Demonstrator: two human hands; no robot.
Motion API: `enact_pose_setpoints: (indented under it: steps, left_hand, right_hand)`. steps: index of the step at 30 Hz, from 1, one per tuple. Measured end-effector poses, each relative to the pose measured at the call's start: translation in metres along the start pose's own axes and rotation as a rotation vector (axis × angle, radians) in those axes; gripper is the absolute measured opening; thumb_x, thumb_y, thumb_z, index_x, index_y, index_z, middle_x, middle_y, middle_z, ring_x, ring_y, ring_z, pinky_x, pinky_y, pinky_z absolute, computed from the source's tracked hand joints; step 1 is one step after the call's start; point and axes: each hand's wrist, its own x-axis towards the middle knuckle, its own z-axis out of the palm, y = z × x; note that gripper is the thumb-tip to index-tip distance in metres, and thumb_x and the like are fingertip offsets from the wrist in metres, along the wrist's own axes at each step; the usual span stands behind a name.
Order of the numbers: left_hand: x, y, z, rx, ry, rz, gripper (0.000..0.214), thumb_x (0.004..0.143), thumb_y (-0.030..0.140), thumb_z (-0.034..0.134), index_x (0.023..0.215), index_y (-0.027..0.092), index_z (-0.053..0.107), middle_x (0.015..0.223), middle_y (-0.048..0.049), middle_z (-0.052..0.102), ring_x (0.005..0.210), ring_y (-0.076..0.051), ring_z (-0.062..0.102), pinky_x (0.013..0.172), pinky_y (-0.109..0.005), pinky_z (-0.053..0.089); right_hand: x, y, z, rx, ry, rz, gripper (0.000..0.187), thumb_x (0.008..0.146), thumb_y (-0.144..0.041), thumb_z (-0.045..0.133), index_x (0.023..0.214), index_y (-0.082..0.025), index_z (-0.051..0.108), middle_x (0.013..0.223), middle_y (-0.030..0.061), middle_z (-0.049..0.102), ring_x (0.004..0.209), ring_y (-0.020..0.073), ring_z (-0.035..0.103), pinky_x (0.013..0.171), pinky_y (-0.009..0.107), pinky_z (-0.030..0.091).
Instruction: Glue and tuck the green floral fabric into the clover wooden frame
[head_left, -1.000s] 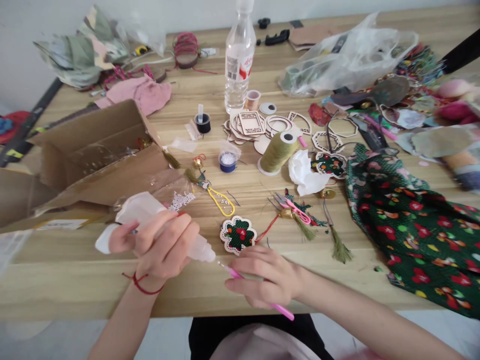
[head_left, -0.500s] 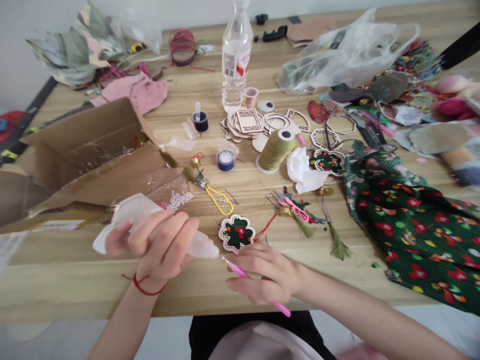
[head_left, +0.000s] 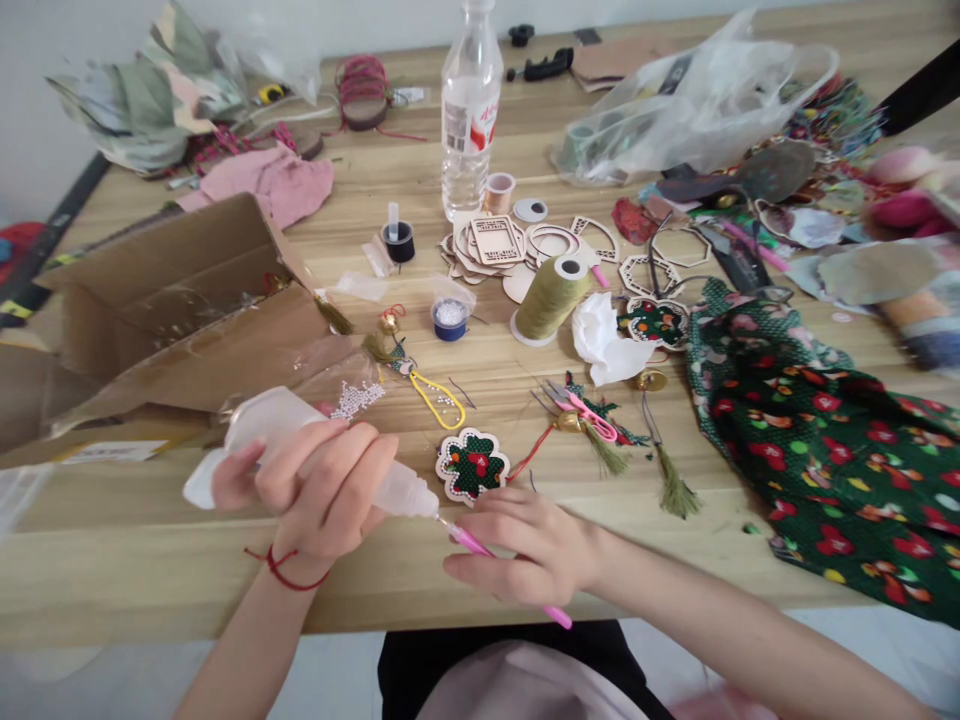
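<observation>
Two hands gripping: left hand [head_left: 326, 490] squeezes a plastic squeeze bottle [head_left: 277, 425], right hand [head_left: 525, 555] pinches a pink-handled pick [head_left: 474, 541] at its nozzle [head_left: 420, 503]; one slip could smear the contents.

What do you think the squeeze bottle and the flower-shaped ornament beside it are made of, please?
The squeeze bottle looks like soft, matte plastic, since light shows through its milky wall. The flower-shaped ornament seems to be pale wood, by its tone, framing green floral cloth, though the weave is too small to confirm.
</observation>
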Motion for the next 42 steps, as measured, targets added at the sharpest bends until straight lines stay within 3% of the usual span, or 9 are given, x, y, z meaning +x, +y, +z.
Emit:
enact_pose_setpoints:
  steps: [13, 22, 35, 42]
  left_hand:
    - [0.0018, -0.0002, 0.0009, 0.022, 0.022, 0.019, 0.015, 0.090, 0.038, 0.061, 0.093, 0.028, 0.072, 0.082, 0.0005, 0.075, 0.081, -0.022, 0.065, 0.100, -0.047, 0.029]
    - [0.0049, -0.0005, 0.0031, 0.027, 0.045, 0.042, 0.018, 0.091, 0.031, 0.055, 0.089, 0.026, 0.072, 0.076, 0.0006, 0.075, 0.077, -0.022, 0.062, 0.096, -0.047, 0.032]
    - [0.0028, 0.0000, 0.0009, -0.030, 0.057, 0.051, 0.025, 0.096, 0.037, 0.051, 0.093, 0.024, 0.072, 0.077, -0.0011, 0.074, 0.079, -0.020, 0.064, 0.102, -0.047, 0.033]
    - [0.0068, 0.0031, 0.0014, 0.027, 0.059, -0.057, 0.024, 0.096, 0.034, 0.048, 0.088, 0.024, 0.069, 0.079, -0.0019, 0.073, 0.081, -0.020, 0.064, 0.083, -0.058, 0.041]
  right_hand:
    - [-0.0019, 0.0001, 0.0006, 0.022, -0.008, -0.006, 0.017, 0.093, -0.011, 0.048, 0.103, -0.012, 0.062, 0.088, 0.0080, 0.062, 0.069, 0.0147, 0.059, 0.059, 0.027, 0.055]
    - [-0.0006, 0.0004, -0.0004, 0.019, 0.019, 0.012, 0.019, 0.095, -0.010, 0.043, 0.102, -0.012, 0.061, 0.091, 0.0085, 0.062, 0.070, 0.0152, 0.059, 0.059, 0.027, 0.057]
    - [-0.0031, -0.0009, 0.0006, -0.013, 0.004, 0.060, 0.021, 0.095, -0.010, 0.043, 0.107, -0.012, 0.061, 0.089, 0.0069, 0.062, 0.072, 0.0152, 0.060, 0.060, 0.027, 0.057]
    - [-0.0070, -0.0012, 0.0016, 0.009, 0.005, 0.052, 0.023, 0.094, -0.010, 0.045, 0.107, -0.012, 0.063, 0.093, 0.0086, 0.062, 0.075, 0.0157, 0.061, 0.063, 0.028, 0.057]
